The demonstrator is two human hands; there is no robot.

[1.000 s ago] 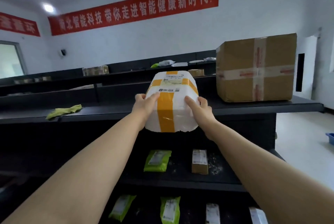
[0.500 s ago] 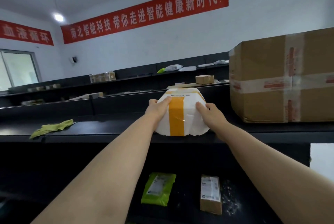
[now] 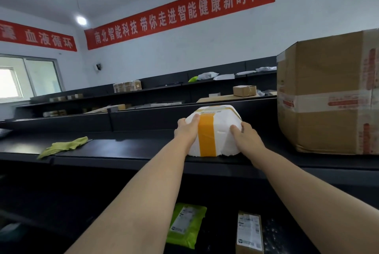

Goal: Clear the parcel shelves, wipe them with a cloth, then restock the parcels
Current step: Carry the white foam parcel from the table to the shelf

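Observation:
A white foam parcel (image 3: 222, 128) wrapped in orange tape sits on the black top shelf (image 3: 123, 149), near its front edge. My left hand (image 3: 187, 130) grips its left side with the thumb on the front face. My right hand (image 3: 245, 136) grips its right side. A large taped cardboard box (image 3: 326, 102) stands on the same shelf just right of the parcel. A yellow-green cloth (image 3: 64, 146) lies crumpled at the shelf's left.
On the shelf below lie a green mailer bag (image 3: 185, 224) and a small brown parcel (image 3: 249, 231). Further black shelves behind carry small cartons (image 3: 244, 90) and bags. A black back rail (image 3: 153, 117) runs behind the foam parcel.
Both hands carried the foam parcel up and forward and set it down on the top shelf. The view moved closer to the shelf and right.

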